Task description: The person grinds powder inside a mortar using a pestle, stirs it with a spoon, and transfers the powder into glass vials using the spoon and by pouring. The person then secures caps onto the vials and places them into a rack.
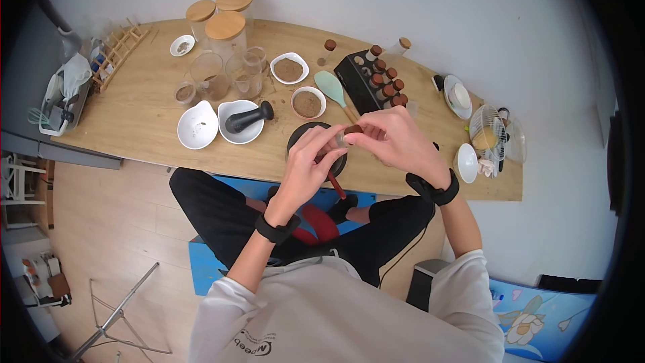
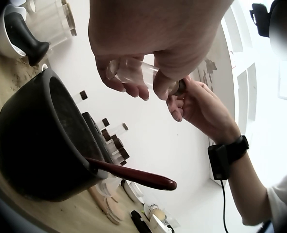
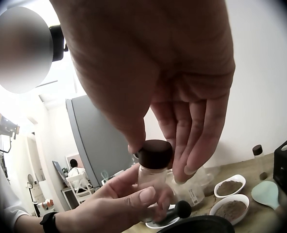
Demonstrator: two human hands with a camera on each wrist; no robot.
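My left hand [image 1: 309,161] holds a small clear glass bottle [image 3: 152,177] upright, its thumb and fingers around the glass. Dark brown and round, the bottle's cap [image 3: 155,155] sits on top. My right hand [image 1: 398,136] reaches over from above and pinches this cap, with the thumb at its near side in the right wrist view. Below both hands stands a black pot [image 2: 39,141], partly hidden by them in the head view. A dark red handle [image 2: 141,177] sticks out over its rim.
Behind the hands are a mint spatula [image 1: 328,86], a black rack [image 1: 355,84] of brown-capped bottles, and bowls of brown powder [image 1: 307,103]. To the left, a dark pestle [image 1: 250,118] leans in a white bowl [image 1: 236,138], near wooden-lidded jars [image 1: 226,25]. A white bowl [image 1: 466,163] stands right.
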